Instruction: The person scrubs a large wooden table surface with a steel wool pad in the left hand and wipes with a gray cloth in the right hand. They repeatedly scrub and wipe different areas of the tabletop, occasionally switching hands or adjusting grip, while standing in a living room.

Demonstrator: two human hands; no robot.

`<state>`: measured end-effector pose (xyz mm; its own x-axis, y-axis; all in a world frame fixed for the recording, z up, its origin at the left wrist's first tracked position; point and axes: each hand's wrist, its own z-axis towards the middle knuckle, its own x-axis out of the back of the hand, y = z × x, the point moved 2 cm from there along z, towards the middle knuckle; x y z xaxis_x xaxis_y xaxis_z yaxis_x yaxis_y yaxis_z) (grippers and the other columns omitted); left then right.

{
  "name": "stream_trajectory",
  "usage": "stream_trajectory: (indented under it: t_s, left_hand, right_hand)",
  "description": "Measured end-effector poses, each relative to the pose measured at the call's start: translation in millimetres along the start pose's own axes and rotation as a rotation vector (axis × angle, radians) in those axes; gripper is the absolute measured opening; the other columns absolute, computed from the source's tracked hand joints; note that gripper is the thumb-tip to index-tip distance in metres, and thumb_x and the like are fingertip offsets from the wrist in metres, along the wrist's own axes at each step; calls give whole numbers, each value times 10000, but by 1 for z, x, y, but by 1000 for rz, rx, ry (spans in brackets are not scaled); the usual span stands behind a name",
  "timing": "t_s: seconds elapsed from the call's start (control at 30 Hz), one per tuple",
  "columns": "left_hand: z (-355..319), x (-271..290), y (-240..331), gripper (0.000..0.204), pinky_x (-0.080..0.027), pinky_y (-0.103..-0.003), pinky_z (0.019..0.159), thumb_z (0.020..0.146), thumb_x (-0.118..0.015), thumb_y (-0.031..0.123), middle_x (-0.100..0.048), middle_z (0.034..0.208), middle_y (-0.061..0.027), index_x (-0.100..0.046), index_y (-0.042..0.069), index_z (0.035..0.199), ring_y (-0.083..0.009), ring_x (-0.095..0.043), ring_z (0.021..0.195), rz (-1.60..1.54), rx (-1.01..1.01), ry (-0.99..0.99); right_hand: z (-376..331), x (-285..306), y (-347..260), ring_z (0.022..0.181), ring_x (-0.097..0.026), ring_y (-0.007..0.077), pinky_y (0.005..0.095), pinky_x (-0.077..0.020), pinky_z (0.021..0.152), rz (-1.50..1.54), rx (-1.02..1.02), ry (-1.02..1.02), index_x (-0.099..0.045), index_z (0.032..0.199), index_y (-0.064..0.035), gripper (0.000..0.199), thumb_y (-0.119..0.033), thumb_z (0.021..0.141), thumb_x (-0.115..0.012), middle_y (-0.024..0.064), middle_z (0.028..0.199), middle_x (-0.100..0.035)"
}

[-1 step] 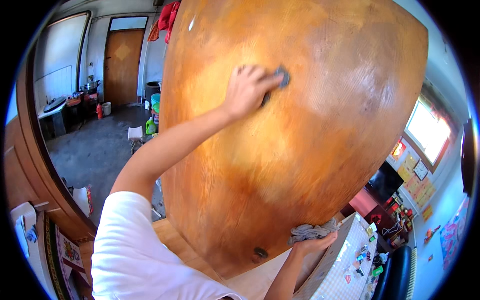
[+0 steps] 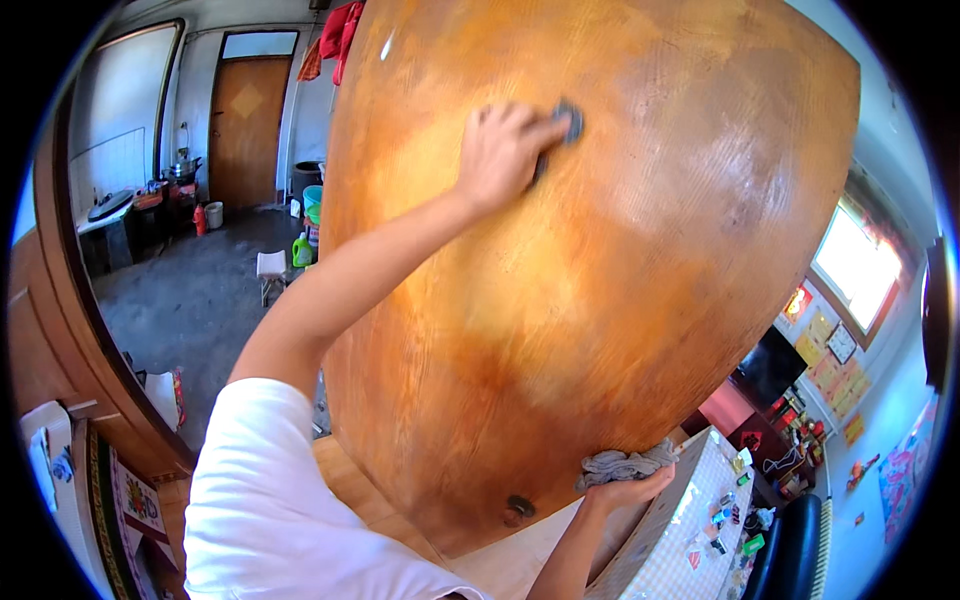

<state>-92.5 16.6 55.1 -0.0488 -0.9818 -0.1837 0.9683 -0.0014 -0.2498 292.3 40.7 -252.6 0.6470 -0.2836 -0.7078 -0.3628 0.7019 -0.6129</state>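
Left hand [image 2: 500, 155]: blurred, fingers curled round a dark pad [image 2: 571, 122] on the upper middle of the tall wooden panel [image 2: 600, 280]. Risk: uneven pressure or trapped grit could scratch the grain; a loose grip could drop the pad. Right hand [image 2: 632, 489]: palm up beneath a bunched grey cloth [image 2: 622, 464]; finger closure, can't tell. Cloth could slip toward the cluttered checked counter [image 2: 668, 535] if tilted.

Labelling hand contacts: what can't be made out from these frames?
All in the head view:
Dark thing: outline blurred, partly hidden by the left hand.
Right hand: partly covered by the grey cloth.
Wooden board: top cut off by upper edge.
Small items on the table: too small to identify.
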Motion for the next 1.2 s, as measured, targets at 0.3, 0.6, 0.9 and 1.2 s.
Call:
stream_trajectory:
  t_s: [0.3, 0.6, 0.9, 1.2]
  left_hand:
    - [-72, 23, 13, 368, -410, -394, 854, 919, -793, 93, -757, 1127, 16, -852, 244, 1250, -215, -652, 1045, -47, -48, -120]
    - [10, -6, -5, 315, -423, -399, 883, 904, -795, 102, -728, 1092, 11, -858, 238, 1182, -222, -657, 1087, 56, 159, 51]
    - [59, -14, -19, 308, -421, -439, 910, 958, -734, 129, -730, 1160, 6, -841, 260, 1215, -233, -652, 1134, 84, 97, 4]
    - [-5, -3, 17, 298, -429, -422, 911, 965, -733, 140, -747, 1144, 24, -846, 254, 1216, -210, -671, 1100, -23, -127, -117]
  right_hand:
    - [-2, 7, 6, 1229, -598, 257, 437, -476, 1103, -61, 17, 33, -602, 1365, -22, 440, -389, 1184, -440, 91, 1292, -618]
    - [-2, 1, 1, 1382, -539, 282, 449, -427, 1201, -93, 23, 59, -558, 1459, 16, 496, -385, 1182, -471, 129, 1473, -560]
    - [0, 5, 6, 1378, -554, 279, 453, -447, 1190, -67, 19, 115, -568, 1455, 24, 517, -401, 1176, -477, 146, 1487, -563]
    - [-4, 7, 5, 1315, -563, 271, 437, -457, 1160, -161, 87, 157, -585, 1409, 36, 517, -414, 1176, -488, 139, 1411, -590]
